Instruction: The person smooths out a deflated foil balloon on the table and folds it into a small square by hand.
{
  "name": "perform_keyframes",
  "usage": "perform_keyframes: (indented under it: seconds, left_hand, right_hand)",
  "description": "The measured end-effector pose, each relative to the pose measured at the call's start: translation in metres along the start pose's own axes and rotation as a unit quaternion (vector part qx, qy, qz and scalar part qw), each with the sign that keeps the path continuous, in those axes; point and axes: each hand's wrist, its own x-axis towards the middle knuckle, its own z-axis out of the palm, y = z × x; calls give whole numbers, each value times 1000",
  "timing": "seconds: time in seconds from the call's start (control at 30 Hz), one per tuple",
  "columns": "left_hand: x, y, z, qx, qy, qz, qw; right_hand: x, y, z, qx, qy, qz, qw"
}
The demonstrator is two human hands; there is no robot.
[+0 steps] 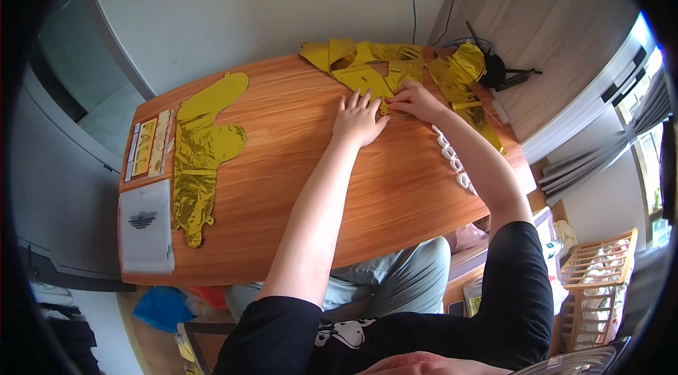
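Observation:
My left hand (359, 119) lies flat on the wooden table (296, 184), fingers spread, its fingertips at the edge of a flat gold foil balloon (367, 68). My right hand (413, 101) pinches the lower edge of that same gold foil balloon against the table. More crumpled gold foil (462, 75) lies just to the right of both hands. A second deflated gold foil balloon (201, 145) lies flat at the table's left side, far from my hands.
A white packet (146, 227) and a strip of gold and white stickers (150, 145) lie at the left end. A string of white pieces (452, 156) runs under my right forearm. A black object with cables (498, 71) sits by the wall. A wooden rack (597, 269) stands lower right.

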Motion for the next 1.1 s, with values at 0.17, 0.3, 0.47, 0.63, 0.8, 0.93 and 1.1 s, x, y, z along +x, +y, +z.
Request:
perform_keyframes:
  seconds: [0.17,0.3,0.47,0.63,0.8,0.93,1.1]
  left_hand:
    - [0,3,0,-7,7,-6,1000]
    - [-1,1,2,-1,13,-9,1000]
    - [2,4,2,5,9,-1,1000]
    - [-3,-2,4,-8,48,9,999]
    - [-2,-1,3,-85,85,20,993]
    - [-1,-1,5,-106,91,22,990]
    - [-2,-5,6,-91,85,19,992]
  right_hand:
    - [-1,6,-11,10,-69,0,998]
    - [1,7,-7,12,-75,4,997]
    - [-3,16,-3,-33,-31,-15,999]
    - [3,4,-1,5,-38,3,999]
    - [7,3,-7,49,-43,13,998]
    - [7,1,-10,66,-52,26,996]
    - [5,-9,-8,68,-64,27,995]
